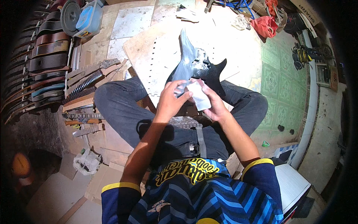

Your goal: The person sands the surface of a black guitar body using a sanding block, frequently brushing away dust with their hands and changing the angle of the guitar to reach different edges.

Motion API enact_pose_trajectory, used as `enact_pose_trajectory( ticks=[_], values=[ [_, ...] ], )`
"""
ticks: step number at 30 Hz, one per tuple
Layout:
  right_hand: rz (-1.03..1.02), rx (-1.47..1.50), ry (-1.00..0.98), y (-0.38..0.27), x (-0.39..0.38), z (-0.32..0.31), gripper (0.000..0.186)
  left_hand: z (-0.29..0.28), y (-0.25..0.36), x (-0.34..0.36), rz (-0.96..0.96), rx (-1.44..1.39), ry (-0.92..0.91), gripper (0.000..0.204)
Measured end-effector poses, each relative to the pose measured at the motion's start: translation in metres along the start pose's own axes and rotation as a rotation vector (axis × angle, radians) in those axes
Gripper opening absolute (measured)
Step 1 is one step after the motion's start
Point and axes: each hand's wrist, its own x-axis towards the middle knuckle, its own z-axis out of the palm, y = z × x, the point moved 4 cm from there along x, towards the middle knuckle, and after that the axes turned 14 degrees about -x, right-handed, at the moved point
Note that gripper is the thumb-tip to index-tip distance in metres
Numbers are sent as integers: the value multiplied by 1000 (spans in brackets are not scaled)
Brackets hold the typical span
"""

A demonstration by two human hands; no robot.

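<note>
Head view: pinching pale sheet (200, 98) in right hand (216, 103) above near end of guitar body (204, 73), with left hand (170, 98) loosely curled, cannot tell whether gripping; probably adjusting for sanding, needing next flat pressing.

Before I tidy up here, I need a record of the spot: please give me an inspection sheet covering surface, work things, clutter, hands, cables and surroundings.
Surface: pale board on the floor, with rows of dark marks.
Work things: black guitar body with hazy whitish areas; pale rectangular piece.
Clutter: guitar necks piled at left; red bag at upper right.
Hands: right hand grips the piece; left hand is at its left side, contact unclear.
Cables: blue cable or hose at the top edge.
Surroundings: green patterned tiles at right; stacked curved bodies at far left.
</note>
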Motion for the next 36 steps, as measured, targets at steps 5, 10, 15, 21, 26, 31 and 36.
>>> enact_pose_trajectory(
  ticks=[5,10,15,21,26,31,36],
  values=[
    [-680,-1834,779,-30,25,-14,61,-10,1,-28,84,355,-118,34],
    [-698,-2209,858,-36,52,-60,69,13,5,-51,-31,598,-585,43],
    [-774,-2087,719,-32,5,14,65,-2,-13,-96,-135,688,-692,57],
    [-186,-1891,-211,18,-119,51,17,16,-27,-107,63,808,-575,40],
    [-118,-2040,11,58,-126,50,18,20,-24,-103,186,825,-465,26],
    [-348,-2090,179,75,-128,47,17,20,-24,-101,203,764,-384,28],
    [-445,-2137,279,88,-127,45,16,18,-27,-101,213,707,-359,26]
  ],
)
